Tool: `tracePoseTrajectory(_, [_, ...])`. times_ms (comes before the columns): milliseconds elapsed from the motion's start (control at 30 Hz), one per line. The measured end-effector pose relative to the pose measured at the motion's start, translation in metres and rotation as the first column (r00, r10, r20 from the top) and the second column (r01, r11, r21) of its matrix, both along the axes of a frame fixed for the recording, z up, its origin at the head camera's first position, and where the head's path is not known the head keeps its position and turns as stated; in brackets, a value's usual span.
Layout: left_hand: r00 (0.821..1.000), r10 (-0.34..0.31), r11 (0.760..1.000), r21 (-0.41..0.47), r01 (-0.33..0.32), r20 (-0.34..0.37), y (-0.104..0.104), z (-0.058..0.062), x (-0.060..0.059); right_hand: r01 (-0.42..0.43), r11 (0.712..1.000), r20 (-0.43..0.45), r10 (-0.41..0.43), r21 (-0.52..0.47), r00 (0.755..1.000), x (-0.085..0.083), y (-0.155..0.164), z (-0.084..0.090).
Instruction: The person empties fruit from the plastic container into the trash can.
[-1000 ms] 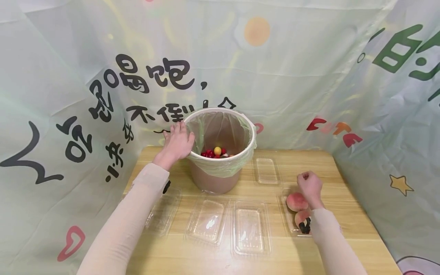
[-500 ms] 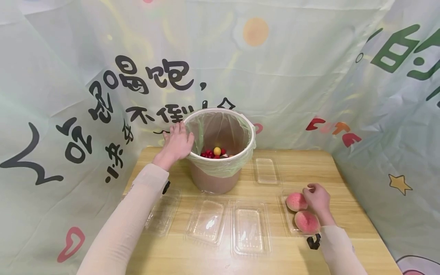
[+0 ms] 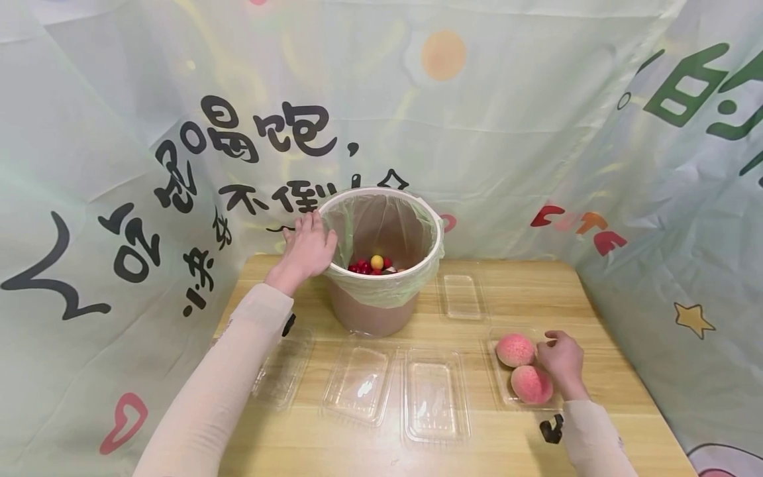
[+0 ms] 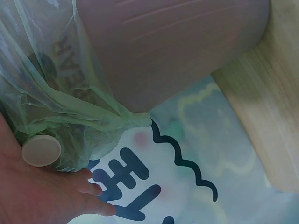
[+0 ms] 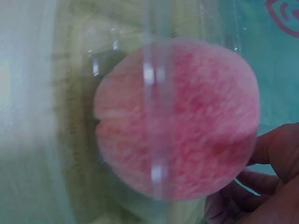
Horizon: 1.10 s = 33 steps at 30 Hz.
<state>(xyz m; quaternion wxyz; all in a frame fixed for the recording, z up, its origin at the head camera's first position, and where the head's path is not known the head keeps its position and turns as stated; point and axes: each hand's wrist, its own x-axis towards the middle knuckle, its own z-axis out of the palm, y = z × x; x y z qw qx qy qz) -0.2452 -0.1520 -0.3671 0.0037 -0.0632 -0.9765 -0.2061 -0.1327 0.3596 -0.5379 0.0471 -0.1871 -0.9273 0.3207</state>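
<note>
My left hand rests with straight fingers on the left rim of a tall bin lined with a pale green bag. In the left wrist view the palm of the left hand lies against the bag. My right hand is beside the right edge of a clear plastic box that holds two pink peaches. Its fingers are loosely curled. In the right wrist view a peach shows behind a clear plastic edge, and thumb and fingers appear at its lower right, with a gap between them.
Inside the bin lie a small yellow ball-shaped fruit and several red ones. More clear plastic boxes stand on the wooden table: two in front, one at the back, one under the left arm. Printed cloth encloses the table.
My right hand has moved right and toward me, from above the far side of the peach box to its right edge, uncovering both peaches. The left hand stays on the bin rim.
</note>
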Motion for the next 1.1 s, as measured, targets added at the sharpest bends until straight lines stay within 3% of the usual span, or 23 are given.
tracePoseTrajectory(200, [1.000,-0.001,1.000,-0.006,0.001,-0.005,0.000,0.000,-0.001,-0.045,0.999,0.047,0.045,-0.006,0.998,0.002,0.005,-0.003])
tracePoseTrajectory(433, [1.000,-0.005,1.000,-0.001,0.005,0.002,0.001,-0.001,-0.002,-0.129,0.991,0.158,0.134,-0.042,0.978,0.008,0.012,-0.011])
tracePoseTrajectory(1100, [1.000,0.002,1.000,0.006,-0.002,-0.001,0.000,0.001,0.000,-0.148,0.975,0.210,0.181,-0.164,0.961,0.008,0.015,-0.009])
